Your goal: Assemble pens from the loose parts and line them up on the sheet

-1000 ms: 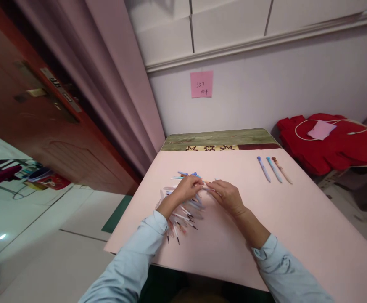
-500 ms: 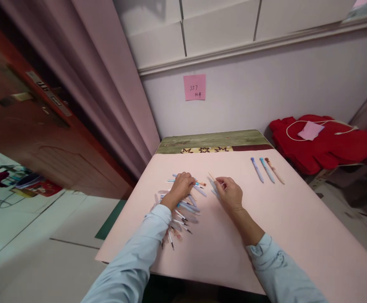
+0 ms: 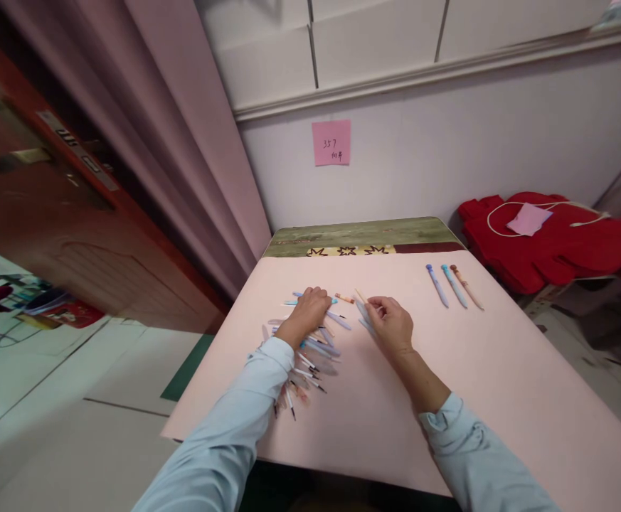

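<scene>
Pale pink covers the tabletop [image 3: 422, 419], and from where I stand the work looks like sorting through pen parts for a match. Over the far end of the pile of pen parts [image 3: 321, 348], the left hand [image 3: 311, 311] curls palm down, fingers bent; I can't tell whether it grips anything. Near it, the right hand [image 3: 392, 323] has thumb and fingers pinched together on a slim tan rod [image 3: 361, 294], with a bluish piece [image 3: 364, 311] just under the fingertips, perhaps held too. Between the hands lies a small orange-brown piece [image 3: 343, 299]. Well off to the right, three pens [image 3: 454, 287] rest side by side. I'd judge the next move calls for a light fingertip pick on the left, while the right keeps its rod steady
</scene>
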A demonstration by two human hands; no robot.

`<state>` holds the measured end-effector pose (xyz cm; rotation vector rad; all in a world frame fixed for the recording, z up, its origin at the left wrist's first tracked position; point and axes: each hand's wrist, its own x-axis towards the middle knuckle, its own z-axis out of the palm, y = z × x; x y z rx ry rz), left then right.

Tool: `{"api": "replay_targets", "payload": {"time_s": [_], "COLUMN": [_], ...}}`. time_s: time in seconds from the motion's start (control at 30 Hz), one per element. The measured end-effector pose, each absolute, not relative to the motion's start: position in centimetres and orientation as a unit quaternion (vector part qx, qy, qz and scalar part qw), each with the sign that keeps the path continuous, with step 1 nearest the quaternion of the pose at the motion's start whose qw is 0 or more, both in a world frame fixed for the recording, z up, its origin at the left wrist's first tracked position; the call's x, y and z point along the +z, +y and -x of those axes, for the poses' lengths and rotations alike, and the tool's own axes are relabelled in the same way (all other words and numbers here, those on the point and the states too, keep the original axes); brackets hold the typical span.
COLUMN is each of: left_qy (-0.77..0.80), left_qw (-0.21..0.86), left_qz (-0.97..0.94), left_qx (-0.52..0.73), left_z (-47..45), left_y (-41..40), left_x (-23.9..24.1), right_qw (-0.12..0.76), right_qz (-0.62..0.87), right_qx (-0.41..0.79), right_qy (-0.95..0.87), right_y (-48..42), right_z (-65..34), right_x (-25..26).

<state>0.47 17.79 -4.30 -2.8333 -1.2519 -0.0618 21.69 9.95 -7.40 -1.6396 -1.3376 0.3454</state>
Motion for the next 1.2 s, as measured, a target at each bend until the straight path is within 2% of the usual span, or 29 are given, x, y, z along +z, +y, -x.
{"api": "replay_targets", "payload": {"time_s": [0.17,0.3,0.37,0.53,0.63,1.2], "left_qy": [-0.379,-0.414,-0.462,-0.552,-0.564,-0.562], "left_qw": [0.029,0.019,-0.026,-0.215,-0.278,-0.271], "left_qz": [0.925,0.906,0.873,0.72,0.651,0.657], "left_qx": [-0.005,-0.081,-0.153,-0.362,-0.425,-0.422], "left_z": [-0.4,-0.1,0.1,1.1,1.7,1.6], "left_y": [17.4,17.0,16.2,11.7,9.1,7.4], "left_x": [-3.2,-1.8,-1.2,-1.5,-2.4,-2.6], "right_qw": [0.468,0.485,0.511,0.557,0.562,0.55], "right_qz": [0.694,0.689,0.663,0.563,0.522,0.497], "right_qx": [0.182,0.214,0.238,0.327,0.374,0.423], "right_qy": [-0.516,-0.494,-0.492,-0.515,-0.521,-0.522], "right_y": [9.9,10.0,10.0,10.0,9.9,8.8], "right_z": [-21.9,-21.9,-21.9,-21.9,-21.9,-21.2], "right_x": [-7.1,-7.1,-7.2,-7.1,-6.8,-6.5]}}
